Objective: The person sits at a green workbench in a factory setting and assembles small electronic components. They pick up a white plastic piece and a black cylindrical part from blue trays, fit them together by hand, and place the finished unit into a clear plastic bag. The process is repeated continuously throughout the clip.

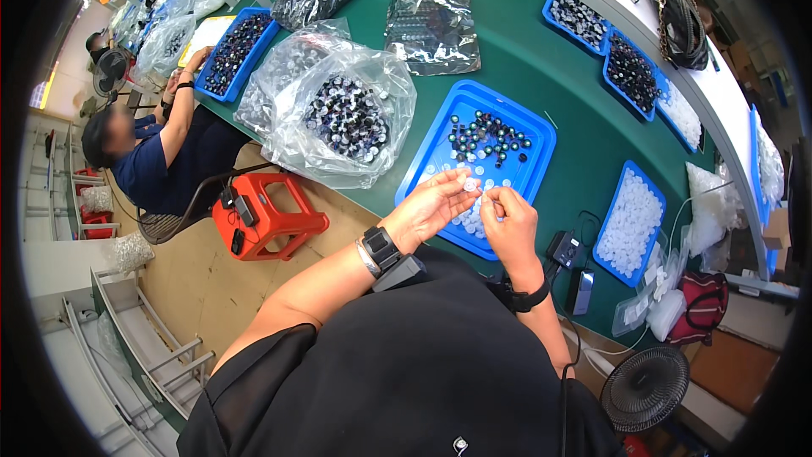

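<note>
My left hand (433,210) is palm up over the front of a blue tray (470,103), its fingertips pinching a small clear round plastic piece (470,185). Close on its right, my right hand (511,222) is closed in a pinch, thumb against forefinger. Whatever lies between those fingertips is too small to make out. Toward the back of the tray sits a loose group of small dark shiny round parts (489,137). More clear round pieces (470,222) lie in the tray below and around my hands, which partly hide them.
Left of the tray, an open clear bag (385,148) holds many dark-and-white parts. A blue tray of white pieces (629,218) stands right, beside a black power adapter (564,247). A seated co-worker (152,148) reaches to another blue tray (205,85). A red stool (275,211) stands left.
</note>
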Demonstrator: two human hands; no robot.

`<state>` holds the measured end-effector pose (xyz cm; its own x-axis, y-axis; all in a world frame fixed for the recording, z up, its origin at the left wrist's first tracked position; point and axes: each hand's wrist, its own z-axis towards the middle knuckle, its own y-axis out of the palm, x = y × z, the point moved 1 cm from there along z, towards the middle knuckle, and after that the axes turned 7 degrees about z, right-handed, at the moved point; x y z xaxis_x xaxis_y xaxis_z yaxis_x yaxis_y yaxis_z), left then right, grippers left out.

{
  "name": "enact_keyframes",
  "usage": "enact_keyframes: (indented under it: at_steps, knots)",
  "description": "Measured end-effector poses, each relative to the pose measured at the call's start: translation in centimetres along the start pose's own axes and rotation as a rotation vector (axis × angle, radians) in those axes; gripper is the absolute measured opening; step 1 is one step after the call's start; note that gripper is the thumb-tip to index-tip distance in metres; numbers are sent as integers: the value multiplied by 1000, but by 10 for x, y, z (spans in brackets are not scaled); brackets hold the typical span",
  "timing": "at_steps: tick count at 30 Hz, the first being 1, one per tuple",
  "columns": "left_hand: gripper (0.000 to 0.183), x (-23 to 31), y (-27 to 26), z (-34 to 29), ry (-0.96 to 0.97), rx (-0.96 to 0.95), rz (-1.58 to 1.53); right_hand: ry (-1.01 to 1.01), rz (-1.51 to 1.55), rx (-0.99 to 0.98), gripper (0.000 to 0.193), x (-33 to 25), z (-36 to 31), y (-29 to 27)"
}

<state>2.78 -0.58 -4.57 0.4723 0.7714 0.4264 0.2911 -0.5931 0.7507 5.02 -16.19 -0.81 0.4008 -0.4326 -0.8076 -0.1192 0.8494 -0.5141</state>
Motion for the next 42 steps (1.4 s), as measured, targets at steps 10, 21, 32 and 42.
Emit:
enact_keyframes:
  at_steps: [10, 21, 32, 42]
  knots:
    - [23, -3, -4, 1, 12, 15, 13, 57, -10, -6, 9, 0, -2, 0]
    - [29, -5, 6, -5, 3, 23, 129, 135, 61, 31, 5, 3, -4, 3]
    - [26, -12, -3, -4, -4, 10, 45, 130, 29, 30, 5, 1, -7, 5]
    - [25, -18, -1, -7, 4, 53, 179, 53, -74, -58, 5, 5, -12, 7]
